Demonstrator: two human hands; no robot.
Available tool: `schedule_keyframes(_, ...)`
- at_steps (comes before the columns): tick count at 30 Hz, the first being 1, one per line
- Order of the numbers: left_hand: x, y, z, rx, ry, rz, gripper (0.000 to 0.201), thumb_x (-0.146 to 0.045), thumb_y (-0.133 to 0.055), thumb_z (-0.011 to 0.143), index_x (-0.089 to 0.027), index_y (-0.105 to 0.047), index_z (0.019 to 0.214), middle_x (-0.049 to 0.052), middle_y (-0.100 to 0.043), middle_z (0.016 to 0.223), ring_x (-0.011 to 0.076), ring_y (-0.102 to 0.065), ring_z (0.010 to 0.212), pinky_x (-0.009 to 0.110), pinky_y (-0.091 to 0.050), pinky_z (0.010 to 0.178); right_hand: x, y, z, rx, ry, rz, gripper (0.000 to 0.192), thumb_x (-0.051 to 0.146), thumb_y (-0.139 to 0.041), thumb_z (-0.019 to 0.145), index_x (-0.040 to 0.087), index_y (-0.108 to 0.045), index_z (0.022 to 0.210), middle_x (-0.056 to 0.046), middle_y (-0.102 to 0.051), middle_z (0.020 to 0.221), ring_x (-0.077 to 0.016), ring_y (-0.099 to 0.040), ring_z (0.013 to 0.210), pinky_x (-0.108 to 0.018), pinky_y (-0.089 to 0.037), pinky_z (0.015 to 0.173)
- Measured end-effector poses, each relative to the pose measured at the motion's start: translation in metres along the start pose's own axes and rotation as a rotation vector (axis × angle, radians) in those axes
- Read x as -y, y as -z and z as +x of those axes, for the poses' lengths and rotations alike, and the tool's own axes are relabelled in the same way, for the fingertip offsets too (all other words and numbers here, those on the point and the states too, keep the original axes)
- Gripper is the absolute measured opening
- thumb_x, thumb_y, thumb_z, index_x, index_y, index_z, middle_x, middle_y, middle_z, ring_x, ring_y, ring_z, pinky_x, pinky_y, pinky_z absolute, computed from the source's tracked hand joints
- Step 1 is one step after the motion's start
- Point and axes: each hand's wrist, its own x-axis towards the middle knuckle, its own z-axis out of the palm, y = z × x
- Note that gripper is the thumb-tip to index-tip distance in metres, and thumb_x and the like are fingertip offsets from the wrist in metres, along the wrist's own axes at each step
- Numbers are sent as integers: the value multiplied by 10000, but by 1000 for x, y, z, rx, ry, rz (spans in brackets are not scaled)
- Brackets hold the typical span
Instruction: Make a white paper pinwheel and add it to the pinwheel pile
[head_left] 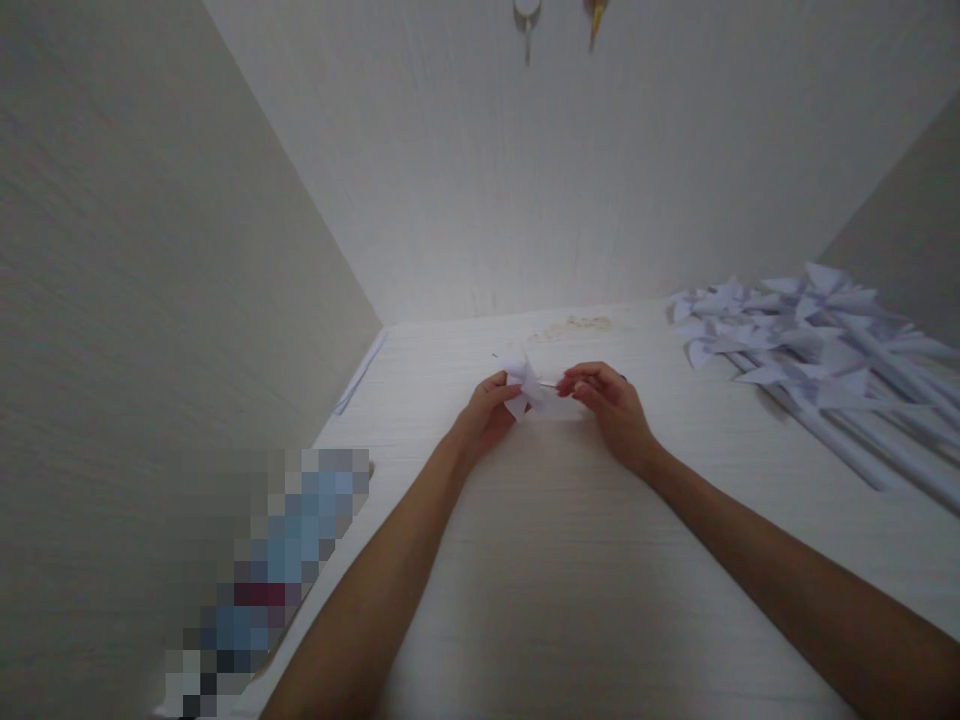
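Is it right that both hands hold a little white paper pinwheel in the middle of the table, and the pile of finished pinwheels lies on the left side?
Not quite. The head view shows the pile of finished pinwheels on the right side. The left hand and right hand do hold the little white paper pinwheel mid-table.

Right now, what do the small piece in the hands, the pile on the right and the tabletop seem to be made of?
The folded piece between the left hand and right hand looks like thin matte white paper, with sharp creases. The pile of pinwheels seems to be the same paper, on rolled paper sticks. The tabletop looks like pale wood-grain laminate, judging by its fine streaks.
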Motion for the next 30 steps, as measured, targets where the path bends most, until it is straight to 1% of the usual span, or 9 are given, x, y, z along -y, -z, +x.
schedule_keyframes(2,-2,0,-3,57,52,-14,160,-200,-639,573,-120,-602,707,26,-602,675,110,-544,638,255,-392,663,0,0,1,-10,-54,81,289,457,-459,781,187,-565,786,-28,-609,716,-125,-577,666,-303,-468,665)
schedule_keyframes(3,-3,0,-4,79,71,-19,155,-203,-635,576,-119,-602,702,29,-601,678,114,-546,644,259,-390,666,0,0,1,-9,-73,91,297,453,-452,785,182,-570,756,-24,-605,688,-119,-568,637,-294,-466,645)
schedule_keyframes(5,-3,1,-6,116,100,-35,153,-211,-632,578,-123,-609,701,31,-604,685,122,-548,651,268,-387,670,0,-1,1,25,-103,63,241,414,-537,739,177,-570,708,-6,-595,635,-109,-550,593,-271,-458,606)
schedule_keyframes(7,-1,3,-6,155,127,-52,160,-222,-633,578,-128,-622,707,34,-612,688,133,-551,655,281,-387,681,-1,-3,0,106,-112,22,182,351,-622,675,177,-573,698,12,-590,615,-100,-538,572,-251,-447,577)
schedule_keyframes(10,2,7,-4,213,169,-48,170,-242,-638,584,-126,-635,709,47,-622,686,153,-563,672,300,-390,710,0,-7,-2,224,-100,10,153,323,-623,673,178,-578,694,18,-595,629,-90,-525,558,-237,-432,547)
schedule_keyframes(12,3,9,-4,239,195,-40,178,-245,-642,589,-120,-637,715,56,-628,695,162,-572,693,307,-391,730,1,-8,-3,254,-89,6,143,313,-599,697,174,-576,674,18,-594,624,-85,-519,552,-232,-424,542)
schedule_keyframes(18,0,7,-6,262,264,-64,230,-216,-685,535,-106,-636,731,61,-643,699,161,-586,679,304,-404,720,5,-7,-3,266,-82,-20,158,309,-563,729,169,-570,655,18,-591,602,-84,-518,547,-231,-420,543)
schedule_keyframes(24,0,6,-6,261,266,-65,269,-223,-713,510,-109,-628,737,58,-646,703,163,-594,685,300,-407,717,5,-8,-3,251,-91,-30,182,330,-570,719,171,-555,630,18,-587,571,-87,-522,526,-230,-422,522)
schedule_keyframes(30,1,8,-7,254,268,-78,242,-186,-699,521,-121,-620,740,52,-636,710,149,-578,673,298,-398,712,3,-8,-3,239,-117,-52,201,360,-587,698,173,-563,626,17,-591,557,-92,-525,513,-234,-427,519)
